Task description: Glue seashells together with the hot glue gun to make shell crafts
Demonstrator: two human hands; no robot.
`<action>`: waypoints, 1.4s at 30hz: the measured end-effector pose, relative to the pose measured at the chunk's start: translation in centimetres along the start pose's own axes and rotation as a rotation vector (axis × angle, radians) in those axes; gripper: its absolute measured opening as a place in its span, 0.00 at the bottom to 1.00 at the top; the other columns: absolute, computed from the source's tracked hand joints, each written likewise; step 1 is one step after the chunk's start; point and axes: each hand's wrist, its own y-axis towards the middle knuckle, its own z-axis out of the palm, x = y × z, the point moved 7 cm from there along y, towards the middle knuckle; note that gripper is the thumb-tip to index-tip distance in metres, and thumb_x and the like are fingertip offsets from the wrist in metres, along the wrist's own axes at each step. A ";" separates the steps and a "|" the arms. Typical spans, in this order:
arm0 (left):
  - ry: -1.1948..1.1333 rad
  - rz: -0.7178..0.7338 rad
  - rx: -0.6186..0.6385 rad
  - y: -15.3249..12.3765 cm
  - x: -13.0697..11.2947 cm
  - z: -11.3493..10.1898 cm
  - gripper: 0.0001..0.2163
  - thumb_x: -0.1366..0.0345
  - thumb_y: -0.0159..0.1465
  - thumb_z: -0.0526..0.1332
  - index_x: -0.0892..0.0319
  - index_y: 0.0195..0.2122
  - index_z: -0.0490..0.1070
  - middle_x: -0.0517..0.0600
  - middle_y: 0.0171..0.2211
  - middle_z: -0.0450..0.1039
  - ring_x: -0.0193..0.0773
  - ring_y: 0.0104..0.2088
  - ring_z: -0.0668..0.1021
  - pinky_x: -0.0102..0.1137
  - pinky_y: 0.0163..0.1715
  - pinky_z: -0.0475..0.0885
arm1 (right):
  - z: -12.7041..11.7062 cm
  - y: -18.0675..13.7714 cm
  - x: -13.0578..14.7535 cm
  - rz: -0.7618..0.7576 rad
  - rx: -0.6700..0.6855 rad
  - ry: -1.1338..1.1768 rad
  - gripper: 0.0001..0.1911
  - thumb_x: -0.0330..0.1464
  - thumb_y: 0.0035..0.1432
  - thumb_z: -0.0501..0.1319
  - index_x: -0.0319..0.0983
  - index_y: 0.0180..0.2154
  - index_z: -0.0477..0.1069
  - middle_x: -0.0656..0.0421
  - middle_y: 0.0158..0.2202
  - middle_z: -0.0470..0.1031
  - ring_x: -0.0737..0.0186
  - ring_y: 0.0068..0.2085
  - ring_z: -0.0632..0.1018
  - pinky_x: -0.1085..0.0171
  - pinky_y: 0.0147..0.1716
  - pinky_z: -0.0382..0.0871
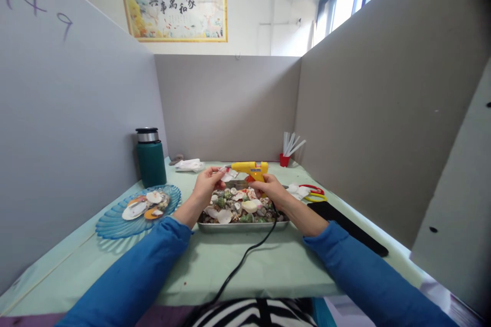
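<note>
My right hand is wrapped round the grip of a yellow hot glue gun, its nozzle pointing left. From its grip a black cord runs down over the table's front edge. At the nozzle, my left hand pinches a small whitish piece; whether it is tissue or shell I cannot tell. Both hands are above a metal tray heaped with seashells. A blue scalloped glass plate to the left carries several shells.
A green bottle stands behind the plate. White tissue packaging lies at the back. Glue sticks stand in a red cup. Scissors, crumpled tissue and a black flat object lie right. Grey partitions enclose the table.
</note>
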 end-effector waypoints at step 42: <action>0.026 -0.020 0.012 0.0 0.1 0.2 0.18 0.58 0.46 0.69 0.62 0.32 0.66 0.42 0.14 0.67 0.27 0.13 0.68 0.21 0.16 0.61 | -0.1 0.0 -0.1 0.004 -0.018 -0.025 0.09 0.34 0.43 0.63 0.36 0.22 0.66 0.66 0.13 0.63 0.72 0.17 0.63 0.69 0.19 0.53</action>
